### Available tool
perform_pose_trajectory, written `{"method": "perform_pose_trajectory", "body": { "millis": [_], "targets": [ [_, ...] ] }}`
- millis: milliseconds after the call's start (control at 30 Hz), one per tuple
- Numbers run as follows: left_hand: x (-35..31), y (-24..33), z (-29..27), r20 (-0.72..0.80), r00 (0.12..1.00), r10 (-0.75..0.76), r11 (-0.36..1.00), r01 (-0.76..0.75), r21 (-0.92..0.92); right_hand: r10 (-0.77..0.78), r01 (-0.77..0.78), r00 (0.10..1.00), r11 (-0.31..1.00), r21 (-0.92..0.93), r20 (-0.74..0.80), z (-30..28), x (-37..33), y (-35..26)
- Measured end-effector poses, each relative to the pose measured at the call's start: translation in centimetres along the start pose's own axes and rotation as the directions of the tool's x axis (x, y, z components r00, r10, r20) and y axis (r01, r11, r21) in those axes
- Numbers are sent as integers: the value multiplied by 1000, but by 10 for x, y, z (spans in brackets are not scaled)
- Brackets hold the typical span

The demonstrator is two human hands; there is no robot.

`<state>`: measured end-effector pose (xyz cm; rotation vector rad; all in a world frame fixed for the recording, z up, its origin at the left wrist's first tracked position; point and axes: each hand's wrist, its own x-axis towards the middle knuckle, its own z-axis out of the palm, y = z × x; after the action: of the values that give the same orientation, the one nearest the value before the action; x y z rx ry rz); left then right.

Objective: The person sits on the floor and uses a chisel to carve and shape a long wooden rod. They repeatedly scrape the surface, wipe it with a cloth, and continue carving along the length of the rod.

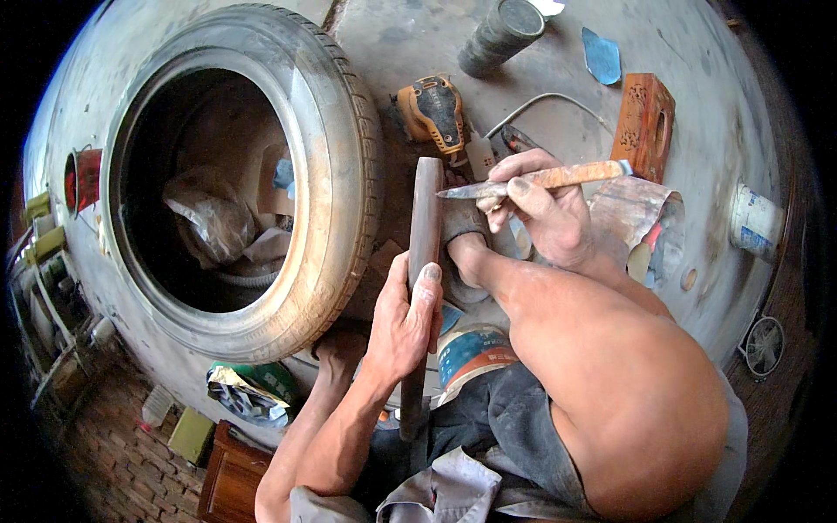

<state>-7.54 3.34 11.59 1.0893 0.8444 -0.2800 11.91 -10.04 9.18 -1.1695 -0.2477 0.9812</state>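
Observation:
My left hand is closed round the lower part of a long, smooth, dark brown wooden bar, which stands nearly lengthwise in front of me. The bar's lower end runs down to my lap. To the right, my right hand grips a narrow pointed knife with a worn, tan wooden handle and a stained grey blade. The blade points left, and its tip is at the bar's right edge near the upper end; whether it touches, I cannot tell. My bent right knee lies below the right forearm.
A large tyre stands close on the left, with a plastic bag inside. Beyond the bar lie an orange and black power sander, a cable and a dark cylinder. A carved reddish wooden block and white bucket are right.

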Motion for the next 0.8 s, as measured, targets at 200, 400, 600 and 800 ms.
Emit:
{"method": "perform_pose_trajectory", "body": {
  "millis": [200,400,600,800],
  "targets": [
    [4,0,-3,-69,996,61,996,-56,67,89,-86,995,992,90,-37,5,-4,8],
    [3,1,-7,-35,999,28,998,-26,58,124,-121,992,980,157,-12,7,0,14],
    [4,1,-8,-32,999,-12,999,14,40,159,-154,986,982,111,-45,7,-1,15],
    [6,0,-7,-27,1000,-13,999,14,43,169,-163,982,984,75,-84,11,0,15]
  ]
}}
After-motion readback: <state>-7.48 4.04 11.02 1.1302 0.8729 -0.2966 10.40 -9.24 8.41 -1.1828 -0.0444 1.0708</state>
